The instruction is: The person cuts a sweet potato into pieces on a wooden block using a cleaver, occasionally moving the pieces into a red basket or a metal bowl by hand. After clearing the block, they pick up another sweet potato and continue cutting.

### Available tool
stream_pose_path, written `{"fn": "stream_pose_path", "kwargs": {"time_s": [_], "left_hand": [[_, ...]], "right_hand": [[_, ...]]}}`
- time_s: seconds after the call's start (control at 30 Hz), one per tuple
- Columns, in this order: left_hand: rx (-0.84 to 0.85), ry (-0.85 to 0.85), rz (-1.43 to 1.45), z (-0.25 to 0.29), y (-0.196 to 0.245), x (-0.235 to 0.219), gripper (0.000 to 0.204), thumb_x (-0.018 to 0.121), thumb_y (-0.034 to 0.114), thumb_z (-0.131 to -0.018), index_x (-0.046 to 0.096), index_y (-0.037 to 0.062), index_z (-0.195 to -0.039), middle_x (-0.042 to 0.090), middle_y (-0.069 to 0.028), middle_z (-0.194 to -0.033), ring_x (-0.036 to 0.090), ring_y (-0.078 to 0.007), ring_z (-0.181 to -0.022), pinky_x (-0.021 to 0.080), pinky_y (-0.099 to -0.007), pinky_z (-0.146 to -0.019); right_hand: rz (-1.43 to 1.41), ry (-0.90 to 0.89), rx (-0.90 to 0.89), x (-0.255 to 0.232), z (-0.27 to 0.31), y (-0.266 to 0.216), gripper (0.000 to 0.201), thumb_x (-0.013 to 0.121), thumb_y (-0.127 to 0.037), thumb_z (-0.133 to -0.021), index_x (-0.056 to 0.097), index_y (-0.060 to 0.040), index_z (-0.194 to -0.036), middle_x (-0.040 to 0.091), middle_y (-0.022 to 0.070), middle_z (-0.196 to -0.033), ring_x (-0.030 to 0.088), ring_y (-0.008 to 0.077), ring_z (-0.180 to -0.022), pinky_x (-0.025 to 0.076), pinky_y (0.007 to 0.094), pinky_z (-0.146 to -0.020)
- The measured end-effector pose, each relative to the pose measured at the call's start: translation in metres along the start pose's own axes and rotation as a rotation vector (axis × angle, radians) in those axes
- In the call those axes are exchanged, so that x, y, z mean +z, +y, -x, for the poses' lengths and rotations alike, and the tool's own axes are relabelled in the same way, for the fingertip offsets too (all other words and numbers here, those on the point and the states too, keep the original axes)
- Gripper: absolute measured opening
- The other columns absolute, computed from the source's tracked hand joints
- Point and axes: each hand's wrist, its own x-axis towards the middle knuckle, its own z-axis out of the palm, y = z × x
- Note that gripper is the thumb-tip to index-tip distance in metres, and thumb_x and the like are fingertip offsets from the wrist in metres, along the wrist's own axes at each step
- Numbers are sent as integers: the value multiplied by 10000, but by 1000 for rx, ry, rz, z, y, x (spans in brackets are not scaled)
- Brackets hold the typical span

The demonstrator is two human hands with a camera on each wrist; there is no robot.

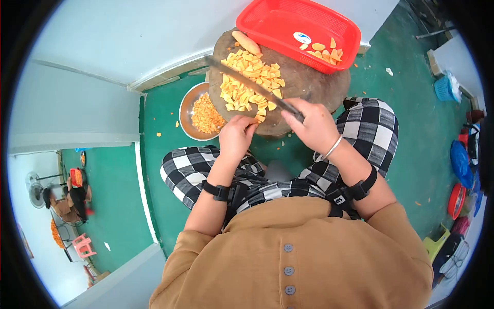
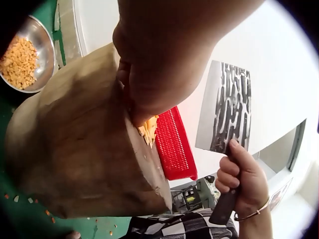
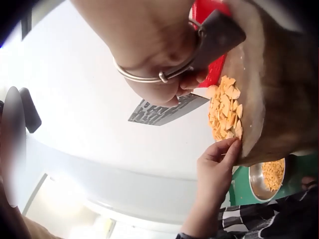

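Note:
My right hand (image 1: 315,126) grips the dark handle of a cleaver (image 2: 228,107), its broad blade raised over the round wooden chopping block (image 1: 319,90). At the block's near edge, my left hand (image 1: 236,136) pinches a small piece of orange root vegetable (image 1: 260,118) between thumb and fingers. Many chopped orange pieces (image 3: 225,112) lie heaped on the block beside those fingertips. A whole peeled orange root (image 1: 246,42) rests at the block's far left. In the left wrist view my left fingertips are partly hidden behind the hand itself.
Behind the block, a red plastic basket (image 1: 267,26) overlaps its far edge and holds several orange slices (image 1: 327,53). A metal bowl (image 1: 188,116) of finely diced orange pieces stands on the green floor at left. My knees in checked trousers (image 1: 371,123) flank the block.

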Motion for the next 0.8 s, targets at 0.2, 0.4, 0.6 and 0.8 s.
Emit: {"fn": "stream_pose_path", "kwargs": {"time_s": [0.2, 0.4, 0.6, 0.8], "left_hand": [[90, 64, -74, -32, 5, 14, 107, 726, 122, -777, 700, 52, -854, 640, -106, -766, 620, -241, -616, 498, -332, -575], [-53, 252, 107, -45, 16, -5, 90, 731, 69, -792, 682, 50, -865, 644, -53, -770, 579, -120, -597, 454, -257, -526], [243, 471, 188, -95, 77, -55, 98, 709, -3, -771, 657, 44, -840, 621, -32, -790, 510, -94, -563, 389, -223, -497], [365, 66, -93, -175, 169, -59, 111, 715, 105, -792, 691, 39, -877, 650, -67, -775, 535, -133, -549, 454, -266, -560]], "right_hand": [[-189, 61, 146, -17, 0, 5, 256, 630, -205, -864, 643, -6, -1024, 646, 208, -775, 638, 378, -725, 506, 414, -651], [-169, 65, 127, -11, 6, 29, 247, 622, -228, -865, 649, -25, -1003, 649, 193, -760, 638, 373, -718, 501, 439, -656], [-130, -9, 145, -15, 9, 33, 223, 603, -240, -865, 654, -52, -973, 645, 201, -744, 635, 384, -720, 505, 467, -662], [-356, 0, 184, -15, 9, 34, 256, 592, -244, -864, 637, -5, -944, 630, 221, -726, 621, 405, -728, 491, 461, -681]]}}
